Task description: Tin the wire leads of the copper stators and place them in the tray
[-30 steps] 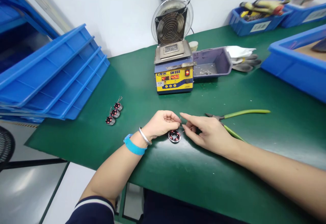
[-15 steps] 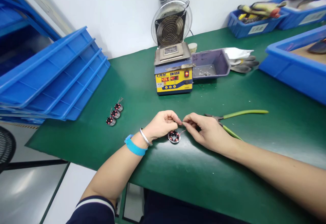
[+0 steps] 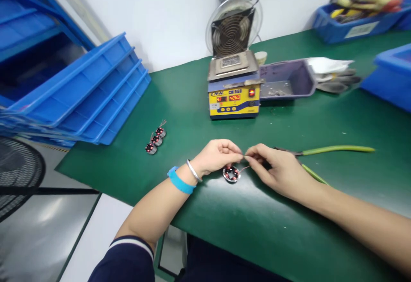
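Note:
A small round motor stator (image 3: 235, 174) with copper windings and a silvery rim lies on the green table just under my fingertips. My left hand (image 3: 218, 157) is closed in a pinch above its far side, at the thin wire ends. Facing it, almost tip to tip, my right hand (image 3: 275, 165) pinches a thin wire, and a reddish wire (image 3: 245, 167) runs from the stator toward these fingers. The wire tips themselves are mostly hidden. Pliers with green handles (image 3: 338, 148) lie beyond and partly under my right hand.
Three similar motor stators (image 3: 156, 140) stand in a row at left. A yellow solder pot (image 3: 234, 102) with a fan behind it stands ahead, beside a purple-grey bin (image 3: 303, 78) and gloves (image 3: 337, 83). Stacked blue crates (image 3: 96, 98) fill the left; blue bins (image 3: 345, 29) line the right.
The view has swung left, so everything sits further right in the picture. Both hands keep their pinch over the stator, their fingertips still close together.

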`<move>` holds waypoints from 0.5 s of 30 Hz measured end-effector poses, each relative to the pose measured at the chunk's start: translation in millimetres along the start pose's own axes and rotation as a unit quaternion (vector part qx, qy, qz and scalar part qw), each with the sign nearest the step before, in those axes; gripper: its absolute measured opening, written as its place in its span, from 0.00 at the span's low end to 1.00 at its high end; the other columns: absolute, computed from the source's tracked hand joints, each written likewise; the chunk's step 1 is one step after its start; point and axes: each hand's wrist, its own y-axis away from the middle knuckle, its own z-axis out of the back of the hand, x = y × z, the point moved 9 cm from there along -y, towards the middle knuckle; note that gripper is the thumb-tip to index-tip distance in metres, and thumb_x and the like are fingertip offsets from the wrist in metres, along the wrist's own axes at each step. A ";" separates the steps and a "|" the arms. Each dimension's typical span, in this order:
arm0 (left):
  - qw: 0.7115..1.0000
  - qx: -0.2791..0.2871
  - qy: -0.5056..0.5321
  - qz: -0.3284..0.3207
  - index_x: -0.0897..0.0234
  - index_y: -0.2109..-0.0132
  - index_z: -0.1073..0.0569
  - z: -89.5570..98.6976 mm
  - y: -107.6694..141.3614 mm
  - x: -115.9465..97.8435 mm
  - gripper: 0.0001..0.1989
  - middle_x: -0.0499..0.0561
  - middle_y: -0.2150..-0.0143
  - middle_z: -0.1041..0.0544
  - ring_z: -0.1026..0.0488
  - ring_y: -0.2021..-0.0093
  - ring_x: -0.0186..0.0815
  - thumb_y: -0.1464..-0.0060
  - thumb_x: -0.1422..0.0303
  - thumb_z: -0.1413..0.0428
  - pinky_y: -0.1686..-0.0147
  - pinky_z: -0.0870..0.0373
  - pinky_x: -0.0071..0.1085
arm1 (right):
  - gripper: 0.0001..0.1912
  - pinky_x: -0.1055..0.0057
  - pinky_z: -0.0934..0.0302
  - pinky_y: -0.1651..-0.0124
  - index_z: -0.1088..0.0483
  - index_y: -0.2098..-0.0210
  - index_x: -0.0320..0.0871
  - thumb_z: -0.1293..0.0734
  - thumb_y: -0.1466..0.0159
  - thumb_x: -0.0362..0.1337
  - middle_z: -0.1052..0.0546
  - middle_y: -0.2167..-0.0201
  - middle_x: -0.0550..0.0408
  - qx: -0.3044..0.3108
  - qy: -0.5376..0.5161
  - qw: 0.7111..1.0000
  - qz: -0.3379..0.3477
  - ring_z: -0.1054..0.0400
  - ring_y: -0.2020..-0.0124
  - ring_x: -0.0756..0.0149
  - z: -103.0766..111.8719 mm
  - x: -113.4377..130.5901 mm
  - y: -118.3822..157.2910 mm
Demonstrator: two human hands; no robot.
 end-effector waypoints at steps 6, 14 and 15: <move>0.999 -0.003 -0.017 0.027 0.72 0.72 0.30 2.6 -1.1 4.4 0.04 0.44 0.82 0.30 0.37 0.84 0.22 0.53 0.82 0.46 0.84 0.47 0.18 | 0.15 0.70 0.39 0.73 0.32 0.69 0.42 0.40 0.37 0.47 0.27 0.78 0.53 0.026 -0.098 0.989 -0.109 0.33 0.79 0.68 -3.4 -21.0 -2.8; 0.999 -0.012 -0.047 0.020 0.71 0.72 0.31 1.9 -2.3 4.2 0.04 0.44 0.82 0.31 0.39 0.84 0.21 0.52 0.81 0.47 0.82 0.43 0.19 | 0.30 0.72 0.39 0.77 0.29 0.67 0.39 0.31 0.52 0.62 0.26 0.77 0.52 0.132 -0.242 0.923 -0.268 0.35 0.79 0.71 -1.4 -40.7 -0.9; 0.998 -0.017 -0.050 0.017 0.71 0.73 0.31 2.2 -2.4 3.7 0.04 0.43 0.82 0.31 0.40 0.84 0.21 0.52 0.81 0.46 0.82 0.43 0.19 | 0.30 0.72 0.38 0.76 0.29 0.67 0.39 0.30 0.53 0.61 0.27 0.78 0.53 0.133 -0.247 0.922 -0.268 0.35 0.79 0.71 -1.9 -39.3 -0.4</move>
